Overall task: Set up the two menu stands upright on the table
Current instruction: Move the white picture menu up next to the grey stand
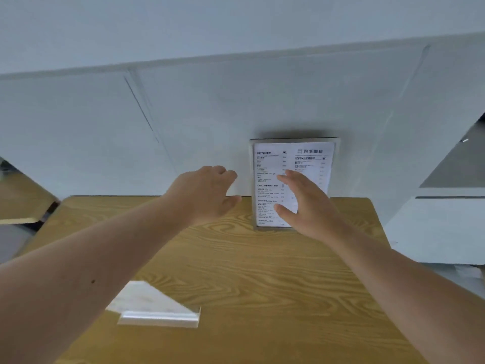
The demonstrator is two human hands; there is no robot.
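One menu stand (273, 164), a clear frame with a white printed menu, stands upright at the far right of the wooden table (262, 271), close to the wall. My right hand (307, 206) is spread flat in front of its lower right part, fingers apart, holding nothing. My left hand (207, 193) hovers to the left of that stand, fingers loosely curled and empty. A second menu stand (154, 306) lies flat near the table's front left, its clear base toward me, partly hidden by my left forearm.
A pale wall (210, 114) runs right behind the table's far edge. Another wooden table (18, 203) shows at the left. A white counter (446, 219) stands at the right, beyond the table's right edge.
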